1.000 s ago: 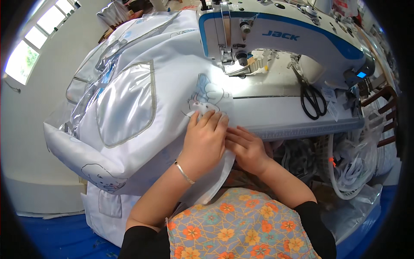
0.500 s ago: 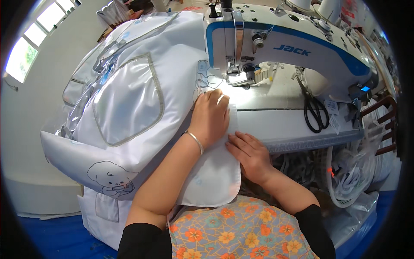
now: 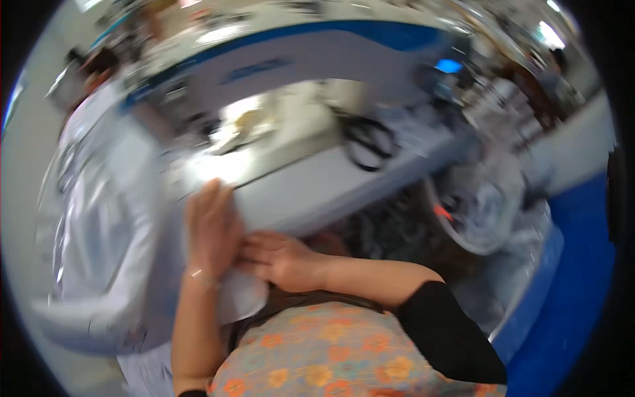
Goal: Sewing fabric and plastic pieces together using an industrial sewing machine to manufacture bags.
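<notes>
The view is smeared by motion. My left hand lies on white fabric just in front of the bright needle area of a white and blue sewing machine. Its fingers point toward the needle, but blur hides whether they grip the cloth. Beside it, my right hand rests at the fabric's right edge, fingers stretched out toward the left wrist. A large, puffy white satin piece with a shiny clear pocket spreads left of the machine. On the machine bed, black-handled scissors lie near the pillar.
Below the bed on the right, a white-rimmed container holds pale strips and something orange. Clear plastic sheeting hangs beside it. Blue flooring stretches along the right. Blurred clutter fills the area behind the machine.
My view has swung to the right, so the machine, the cloth and both hands appear farther left and tilted. My right hand now appears closer to my left wrist.
</notes>
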### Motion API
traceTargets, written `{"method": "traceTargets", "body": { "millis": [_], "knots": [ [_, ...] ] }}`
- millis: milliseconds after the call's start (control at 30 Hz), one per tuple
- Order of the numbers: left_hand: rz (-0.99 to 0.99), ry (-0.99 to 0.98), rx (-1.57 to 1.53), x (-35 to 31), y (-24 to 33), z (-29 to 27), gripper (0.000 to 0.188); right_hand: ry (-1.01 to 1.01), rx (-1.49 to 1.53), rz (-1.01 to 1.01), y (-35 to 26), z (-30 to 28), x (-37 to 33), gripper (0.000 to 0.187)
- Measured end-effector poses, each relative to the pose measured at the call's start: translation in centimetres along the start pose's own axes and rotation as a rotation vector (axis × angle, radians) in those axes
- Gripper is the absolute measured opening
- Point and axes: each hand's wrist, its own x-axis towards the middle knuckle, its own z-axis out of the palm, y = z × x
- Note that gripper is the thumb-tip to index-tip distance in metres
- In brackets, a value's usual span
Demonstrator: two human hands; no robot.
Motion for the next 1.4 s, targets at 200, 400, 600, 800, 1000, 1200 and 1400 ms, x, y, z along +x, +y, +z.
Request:
{"method": "traceTargets", "body": {
  "millis": [200, 400, 600, 800, 1000, 1200, 1400],
  "knots": [
    [0.017, -0.041, 0.016, -0.7, -0.1, -1.8, 0.037, 0.682, -0.250, 0.843, 6.2, -12.6, -13.7, 0.012],
    [0.027, -0.061, -0.042, 0.0, 0.4, -1.0, 0.037, 0.583, -0.468, 1.547, 11.2, -25.2, -36.6, 0.021],
    [0.008, -0.128, -0.087, 0.0, -0.5, -1.6, 0.037, -0.072, -0.673, 1.703, 15.0, -22.2, -42.2, 0.023],
    [-0.004, -0.132, -0.058, -0.8, -1.6, -1.6, 0.039, -0.063, -0.538, 1.791, 15.7, -20.4, -39.1, 0.022],
    [0.016, -0.121, -0.058, -0.6, -1.0, -1.7, 0.040, -0.049, -0.753, 1.656, 13.3, -23.4, -37.5, 0.027],
    [0.037, -0.120, -0.062, -0.3, -0.5, -1.6, 0.041, 0.501, -0.499, 1.722, 9.8, -25.9, -37.7, 0.022],
    [-0.007, -0.082, -0.131, -0.8, -0.8, -2.2, 0.039, 1.083, 0.102, 1.519, 4.9, -25.6, -29.1, 0.015]
  ]
}}
